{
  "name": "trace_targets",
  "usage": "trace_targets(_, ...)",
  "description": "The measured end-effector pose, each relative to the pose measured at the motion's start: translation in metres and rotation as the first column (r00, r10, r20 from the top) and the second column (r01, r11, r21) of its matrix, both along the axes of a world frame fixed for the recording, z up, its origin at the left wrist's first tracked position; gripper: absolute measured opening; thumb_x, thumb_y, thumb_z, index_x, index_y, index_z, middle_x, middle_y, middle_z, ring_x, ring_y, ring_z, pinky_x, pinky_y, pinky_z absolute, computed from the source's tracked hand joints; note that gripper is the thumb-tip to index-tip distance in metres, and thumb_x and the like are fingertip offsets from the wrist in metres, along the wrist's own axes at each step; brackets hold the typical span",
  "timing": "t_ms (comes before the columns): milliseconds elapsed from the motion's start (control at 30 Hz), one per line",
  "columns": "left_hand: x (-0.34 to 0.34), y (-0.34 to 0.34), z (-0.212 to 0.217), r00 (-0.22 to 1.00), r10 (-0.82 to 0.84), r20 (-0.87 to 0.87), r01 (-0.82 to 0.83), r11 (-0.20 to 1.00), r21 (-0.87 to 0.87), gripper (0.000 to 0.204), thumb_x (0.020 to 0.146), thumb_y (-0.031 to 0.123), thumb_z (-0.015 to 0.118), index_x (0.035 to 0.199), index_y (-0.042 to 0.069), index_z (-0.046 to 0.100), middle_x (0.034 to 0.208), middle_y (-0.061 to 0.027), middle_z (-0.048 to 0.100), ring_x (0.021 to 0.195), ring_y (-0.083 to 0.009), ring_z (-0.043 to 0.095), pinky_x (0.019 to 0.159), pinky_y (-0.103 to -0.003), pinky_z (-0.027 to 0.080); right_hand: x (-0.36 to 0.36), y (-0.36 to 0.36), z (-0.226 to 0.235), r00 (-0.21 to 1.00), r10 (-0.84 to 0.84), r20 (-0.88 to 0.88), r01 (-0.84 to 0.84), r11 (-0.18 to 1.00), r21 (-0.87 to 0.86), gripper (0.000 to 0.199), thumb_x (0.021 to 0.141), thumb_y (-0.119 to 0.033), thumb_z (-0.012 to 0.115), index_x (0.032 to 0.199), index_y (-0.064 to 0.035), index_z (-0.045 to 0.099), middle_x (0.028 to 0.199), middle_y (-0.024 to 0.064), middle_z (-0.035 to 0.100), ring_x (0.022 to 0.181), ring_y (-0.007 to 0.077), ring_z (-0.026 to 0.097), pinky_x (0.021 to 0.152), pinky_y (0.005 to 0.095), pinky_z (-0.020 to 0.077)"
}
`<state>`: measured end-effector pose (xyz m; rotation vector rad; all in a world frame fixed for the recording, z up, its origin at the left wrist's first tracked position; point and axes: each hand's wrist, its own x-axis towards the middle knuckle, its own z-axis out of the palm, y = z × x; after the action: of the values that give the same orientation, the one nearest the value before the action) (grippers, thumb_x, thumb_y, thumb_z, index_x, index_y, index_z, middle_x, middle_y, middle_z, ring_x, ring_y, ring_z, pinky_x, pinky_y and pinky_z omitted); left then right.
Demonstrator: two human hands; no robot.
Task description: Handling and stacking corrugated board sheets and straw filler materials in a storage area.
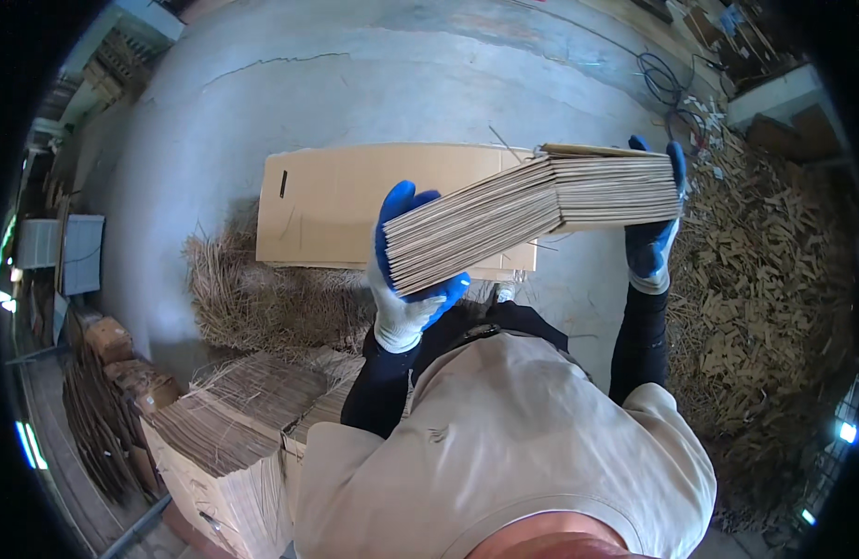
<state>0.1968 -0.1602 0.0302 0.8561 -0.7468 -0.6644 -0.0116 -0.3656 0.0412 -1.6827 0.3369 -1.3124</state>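
Between my two hands I hold a thick stack of cardboard sheets (476, 224), raised above the floor and bent at its middle, its many layered edges facing up. My left hand (403, 261), in a blue and white glove, is wrapped round the stack's left end, fingers on the far side and thumb on the near one. At the right end, my right hand (655, 233), gloved alike, grips the stack, its fingertips showing past the far corner. Beneath and behind the stack lies a flat cardboard piece (355, 200) with a small dark slot near its left end.
Thin cardboard strips (280, 303) are heaped below the flat piece. A box packed with upright strips (224, 438) stands at lower left. Scraps (756, 289) cover the floor on the right. A black hose (667, 84) lies coiled at far right. Brown bundles (122, 359) sit at left.
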Motion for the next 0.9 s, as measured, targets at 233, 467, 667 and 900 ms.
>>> trace_targets(233, 0.026, 0.001, -0.010, 0.765, 0.109, 0.634, -0.131, 0.991, -0.013, 0.104, 0.062, 0.034, 0.093, 0.141, -0.002, 0.036, 0.125, -0.0150, 0.055, 0.113, -0.0236, 0.057, 0.097, -0.036, 0.049, 0.001, -0.001, 0.004, 0.994, 0.110, -0.029, -0.105, 0.985, 0.134, 0.118, 0.047, -0.062, 0.089, 0.133, 0.0027, 0.041, 0.121, 0.0188, 0.060, 0.113, 0.0275, 0.059, 0.100, 0.0410, 0.0471)
trace_targets(467, 0.019, 0.007, -0.015, 0.798, 0.113, 0.592, -0.180, 0.982, 0.055, 0.097, 0.060, 0.035, 0.094, 0.135, 0.000, 0.043, 0.130, -0.0165, 0.051, 0.118, -0.0258, 0.054, 0.099, -0.039, 0.047, -0.018, -0.008, -0.003, 0.964, 0.248, -0.097, -0.227, 0.956, 0.186, 0.073, 0.052, -0.022, 0.084, 0.113, 0.0010, 0.051, 0.112, 0.0179, 0.067, 0.102, 0.0234, 0.065, 0.092, 0.0368, 0.0515)
trace_targets(667, 0.026, 0.013, -0.027, 0.910, 0.002, 0.414, -0.011, 1.000, 0.020, 0.083, 0.057, 0.036, 0.094, 0.119, -0.002, 0.054, 0.109, -0.0130, 0.064, 0.099, -0.0226, 0.064, 0.087, -0.036, 0.052, -0.019, -0.006, -0.002, 0.889, 0.456, -0.021, -0.447, 0.879, 0.165, 0.087, 0.045, -0.031, 0.098, 0.111, 0.0005, 0.052, 0.109, 0.0203, 0.067, 0.099, 0.0257, 0.067, 0.087, 0.0375, 0.0544)
trace_targets(900, 0.065, -0.031, -0.016, 0.830, -0.448, 0.332, 0.489, 0.871, -0.047, 0.071, 0.058, 0.024, 0.094, 0.112, 0.000, 0.056, 0.109, -0.0132, 0.065, 0.097, -0.0214, 0.065, 0.083, -0.035, 0.057, -0.003, -0.028, 0.014, 0.770, 0.635, -0.068, -0.587, 0.745, 0.318, 0.097, 0.037, -0.048, 0.098, 0.108, -0.0020, 0.051, 0.105, 0.0204, 0.066, 0.093, 0.0278, 0.068, 0.077, 0.0388, 0.0580)
